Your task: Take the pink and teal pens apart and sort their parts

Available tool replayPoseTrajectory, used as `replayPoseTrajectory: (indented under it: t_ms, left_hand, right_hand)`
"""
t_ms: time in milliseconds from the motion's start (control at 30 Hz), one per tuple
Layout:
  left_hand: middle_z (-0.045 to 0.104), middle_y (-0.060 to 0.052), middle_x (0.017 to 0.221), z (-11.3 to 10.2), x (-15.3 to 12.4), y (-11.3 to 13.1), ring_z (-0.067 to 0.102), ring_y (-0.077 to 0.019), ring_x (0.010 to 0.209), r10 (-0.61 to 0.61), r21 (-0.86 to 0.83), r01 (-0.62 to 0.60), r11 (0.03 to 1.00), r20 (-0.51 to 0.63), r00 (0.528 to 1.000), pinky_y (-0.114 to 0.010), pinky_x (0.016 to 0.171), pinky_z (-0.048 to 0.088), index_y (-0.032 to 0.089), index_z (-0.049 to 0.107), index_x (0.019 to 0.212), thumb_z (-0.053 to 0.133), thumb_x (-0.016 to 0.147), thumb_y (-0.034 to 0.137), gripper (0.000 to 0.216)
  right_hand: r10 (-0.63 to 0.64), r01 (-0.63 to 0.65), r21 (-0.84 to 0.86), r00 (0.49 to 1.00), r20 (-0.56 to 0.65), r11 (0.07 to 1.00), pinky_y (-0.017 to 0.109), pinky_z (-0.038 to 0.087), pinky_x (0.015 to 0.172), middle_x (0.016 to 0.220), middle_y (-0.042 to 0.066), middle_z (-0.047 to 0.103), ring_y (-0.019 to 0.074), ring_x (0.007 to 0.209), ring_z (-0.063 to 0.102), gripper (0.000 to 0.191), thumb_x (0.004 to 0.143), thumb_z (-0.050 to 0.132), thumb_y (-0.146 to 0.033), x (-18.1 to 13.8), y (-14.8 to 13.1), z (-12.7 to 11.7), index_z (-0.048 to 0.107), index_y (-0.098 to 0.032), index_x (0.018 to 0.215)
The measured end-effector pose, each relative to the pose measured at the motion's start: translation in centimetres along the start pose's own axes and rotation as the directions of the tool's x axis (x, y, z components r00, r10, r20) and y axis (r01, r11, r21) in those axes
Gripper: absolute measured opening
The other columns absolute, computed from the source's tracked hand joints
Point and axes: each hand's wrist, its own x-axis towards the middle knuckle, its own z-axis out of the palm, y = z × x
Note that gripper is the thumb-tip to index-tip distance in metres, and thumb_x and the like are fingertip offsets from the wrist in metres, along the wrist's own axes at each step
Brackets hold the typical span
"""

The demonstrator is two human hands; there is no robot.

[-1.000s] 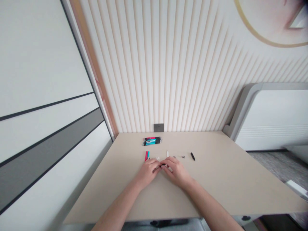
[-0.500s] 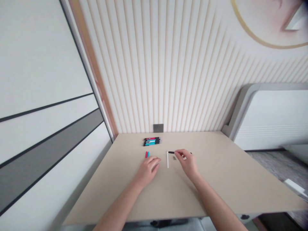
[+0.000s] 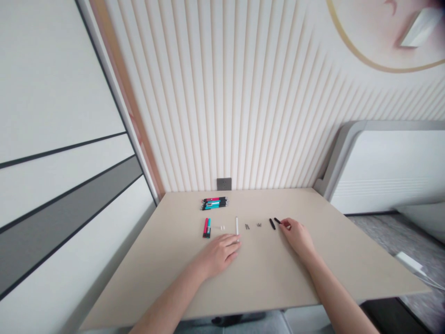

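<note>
My left hand [image 3: 219, 254] lies flat on the pale beige desk [image 3: 278, 273], holding nothing. Its fingertips are beside the lower end of a thin white tube [image 3: 237, 226]. My right hand [image 3: 296, 236] pinches the end of a short black pen barrel [image 3: 277, 221], with a second black barrel [image 3: 272, 223] just left of it. Between the tube and the black pieces lie two small metal parts [image 3: 247, 227] [image 3: 259, 224]. Left of the tube are small white parts [image 3: 219, 227] and red and teal barrels [image 3: 206, 228].
A bundle of assembled black, pink and teal pens [image 3: 214, 203] lies near the desk's back edge, below a grey wall socket [image 3: 224, 183]. A ribbed wall panel rises behind the desk. A white cabinet [image 3: 385, 171] stands to the right.
My hands have parted since the earliest frame. My right hand has moved right, and black pieces now lie beside it. My left hand has shifted slightly toward the white tube.
</note>
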Motion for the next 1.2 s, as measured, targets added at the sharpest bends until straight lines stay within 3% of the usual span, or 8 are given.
replayPoseTrajectory:
  t_ms: [167,400,1000,1200]
  left_hand:
    - [0.055,-0.005,0.137,0.1,0.0,0.0,0.053,-0.0219,0.124,-0.004,-0.024,0.004,1.0,0.003,1.0,-0.042,0.108,0.042,0.026,0.059,0.127,0.051,0.093,0.018,0.036]
    - [0.051,-0.005,0.141,0.5,-0.2,-0.3,0.05,-0.0222,0.127,-0.044,-0.014,0.044,0.999,0.003,0.999,-0.041,0.108,0.041,0.027,0.056,0.131,0.05,0.094,0.022,0.038]
    - [0.046,-0.007,0.146,0.2,0.0,-0.3,0.042,-0.0222,0.134,-0.059,-0.008,0.06,0.998,0.137,0.989,-0.04,0.113,0.035,0.023,0.043,0.142,0.044,0.098,0.034,0.045]
    - [0.043,-0.004,0.148,0.1,-0.1,-0.2,0.041,-0.0217,0.135,-0.085,0.002,0.085,0.996,0.121,0.989,-0.04,0.113,0.035,0.028,0.041,0.143,0.043,0.098,0.035,0.045]
  right_hand:
    - [-0.04,0.039,0.034,0.999,0.019,0.999,0.028,0.045,0.073,0.089,0.006,0.073,0.021,0.081,0.067,0.028,0.088,0.047,-0.035,-0.1,-0.4,0.3,0.07,-0.021,0.096]
    - [-0.058,0.057,0.035,0.998,0.019,0.998,0.03,0.045,0.087,0.11,0.009,0.071,0.0227,0.098,0.065,0.034,0.09,0.043,-0.027,0.4,0.1,0.7,0.07,-0.019,0.109]
    - [-0.121,0.115,0.127,0.992,0.042,0.985,0.029,0.047,0.08,0.105,0.008,0.072,0.0204,0.087,0.066,0.031,0.087,0.046,-0.026,0.1,-0.5,1.1,0.072,-0.019,0.103]
    - [-0.133,0.129,0.157,0.991,0.014,0.979,0.031,0.047,0.077,0.101,0.009,0.072,0.0204,0.081,0.065,0.032,0.088,0.046,-0.029,0.2,-0.5,1.3,0.071,-0.018,0.104]
